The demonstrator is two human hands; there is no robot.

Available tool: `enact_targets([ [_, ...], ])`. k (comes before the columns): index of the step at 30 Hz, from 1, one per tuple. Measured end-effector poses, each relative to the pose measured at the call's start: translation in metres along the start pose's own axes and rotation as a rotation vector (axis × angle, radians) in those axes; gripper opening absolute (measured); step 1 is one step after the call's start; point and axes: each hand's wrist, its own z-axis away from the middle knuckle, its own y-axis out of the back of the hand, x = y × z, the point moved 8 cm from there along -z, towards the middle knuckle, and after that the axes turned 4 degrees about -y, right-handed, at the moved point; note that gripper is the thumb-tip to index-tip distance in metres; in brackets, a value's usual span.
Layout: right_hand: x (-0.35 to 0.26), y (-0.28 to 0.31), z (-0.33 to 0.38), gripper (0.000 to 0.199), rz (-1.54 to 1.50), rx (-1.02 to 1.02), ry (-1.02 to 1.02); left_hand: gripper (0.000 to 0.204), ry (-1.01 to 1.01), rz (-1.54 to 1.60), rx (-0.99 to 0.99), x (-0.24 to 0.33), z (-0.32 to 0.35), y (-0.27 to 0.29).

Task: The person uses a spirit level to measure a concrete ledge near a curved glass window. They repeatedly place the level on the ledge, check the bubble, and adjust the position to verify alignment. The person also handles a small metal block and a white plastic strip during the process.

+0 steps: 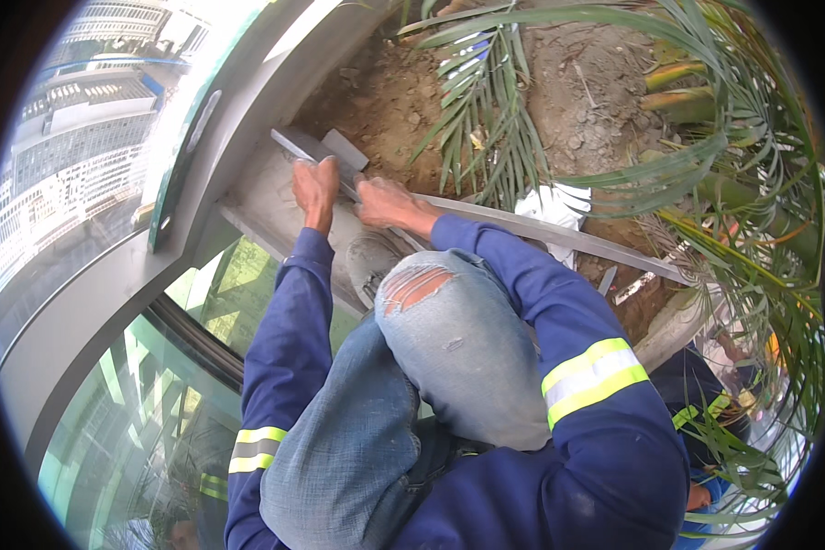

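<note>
My left hand [316, 188] is closed around a flat grey metal bar [295, 145], close to its far end. Just right of it, my right hand [387, 203] also grips the bar, fingers curled over it; part of the bar passes hidden under this hand and wrist. A flat grey rectangular piece [346, 149] lies against the soil beside the bar. Beneath my hands is a dusty concrete ledge [261, 197]. A long, straight metal strip [559, 232] runs from near my right wrist to the right along the soil's edge.
Brown soil [577, 101] fills the planter, with palm fronds [486, 110] hanging over it. White crumpled material [555, 206] lies by the strip. Glass panels [110, 403] and a metal frame [92, 302] border the left, with buildings far below. Another person's dark sleeve [697, 394] shows lower right.
</note>
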Motion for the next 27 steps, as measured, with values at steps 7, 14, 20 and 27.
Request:
enact_targets([
  [7, 0.024, 0.061, -0.069, 0.063, -0.266, 0.008, 0.353, 0.044, -0.021, -0.032, 0.083, 0.0, 0.009, 0.019],
  [14, 0.057, 0.028, -0.125, 0.08, -1.073, -0.088, -0.145, 0.046, -0.011, 0.063, 0.023, 0.0, 0.013, 0.015],
  [20, 0.063, 0.015, -0.138, 0.088, -1.099, -0.213, -0.159, 0.047, 0.0, 0.083, 0.002, 0.003, 0.016, 0.017],
  [27, 0.043, 0.012, -0.136, 0.098, -0.974, -0.291, -0.195, 0.047, 0.042, 0.054, -0.027, 0.004, 0.015, 0.017],
])
